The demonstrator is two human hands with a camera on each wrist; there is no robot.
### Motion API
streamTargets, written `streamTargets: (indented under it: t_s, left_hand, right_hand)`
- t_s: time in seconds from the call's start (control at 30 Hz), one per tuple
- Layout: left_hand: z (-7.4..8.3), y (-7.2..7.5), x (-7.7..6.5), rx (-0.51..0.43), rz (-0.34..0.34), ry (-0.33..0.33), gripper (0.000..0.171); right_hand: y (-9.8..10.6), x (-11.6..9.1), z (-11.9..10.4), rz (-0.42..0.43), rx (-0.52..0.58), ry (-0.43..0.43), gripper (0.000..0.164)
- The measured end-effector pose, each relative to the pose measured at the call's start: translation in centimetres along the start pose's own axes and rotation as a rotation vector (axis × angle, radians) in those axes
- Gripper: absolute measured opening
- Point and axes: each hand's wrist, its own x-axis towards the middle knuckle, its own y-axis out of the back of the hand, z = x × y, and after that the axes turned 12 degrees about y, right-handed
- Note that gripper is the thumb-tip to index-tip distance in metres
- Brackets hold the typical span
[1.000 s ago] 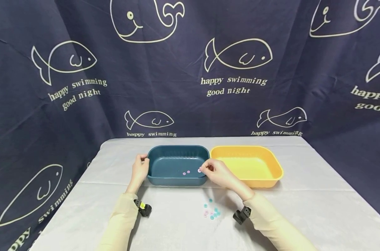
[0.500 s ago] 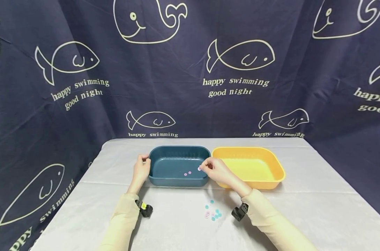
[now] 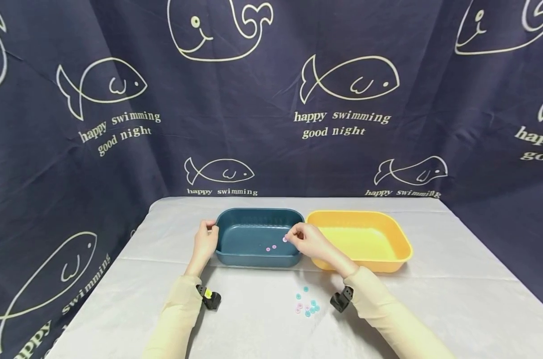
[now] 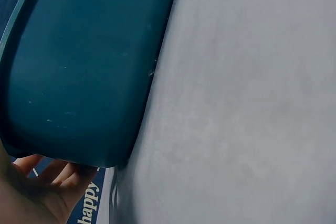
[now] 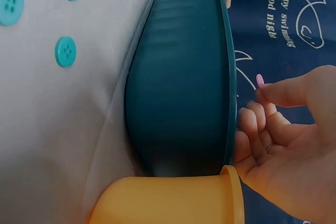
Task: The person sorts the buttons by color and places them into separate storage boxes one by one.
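Observation:
My left hand (image 3: pixel 206 242) grips the left end of a dark blue plastic bin (image 3: pixel 244 240), and in the left wrist view its fingers (image 4: pixel 60 174) are at the bin's end wall. Over the right part of that bin, my right hand (image 3: pixel 310 243) pinches a small pink button (image 5: pixel 260 81) between thumb and fingertip, held above rim height in the right wrist view. Two pink buttons (image 3: pixel 268 249) lie on the floor of the blue bin. On the table in front, several teal buttons (image 3: pixel 313 303) and a few pale pink buttons (image 3: pixel 300 305) lie in a loose group.
A yellow bin (image 3: pixel 354 244) stands directly right of the blue one, their ends close together. White cloth covers the table (image 3: pixel 253 319). Behind it hangs a navy curtain (image 3: pixel 271 124) printed with fish and lettering. Black wrist cameras (image 3: pixel 341 299) sit below both hands.
The head view has shifted slightly. Relative to the blue bin, my right hand has drifted a little left with the pink button still pinched. My left hand keeps its grip on the bin.

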Motion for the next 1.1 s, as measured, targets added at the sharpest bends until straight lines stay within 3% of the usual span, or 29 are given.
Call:
streamTargets:
  t_s: [0.53,1.1]
  left_hand:
    - [-0.3,-0.2,0.4,0.023,0.013,-0.006,0.032]
    - [-0.4,-0.1,0.4,0.022,0.019,-0.011,0.031]
  right_hand:
    - [-0.5,0.9,0.5,-0.043,-0.028,-0.008,0.015]
    - [-0.9,1.7,0.9,-0.072,-0.05,0.042,0.016]
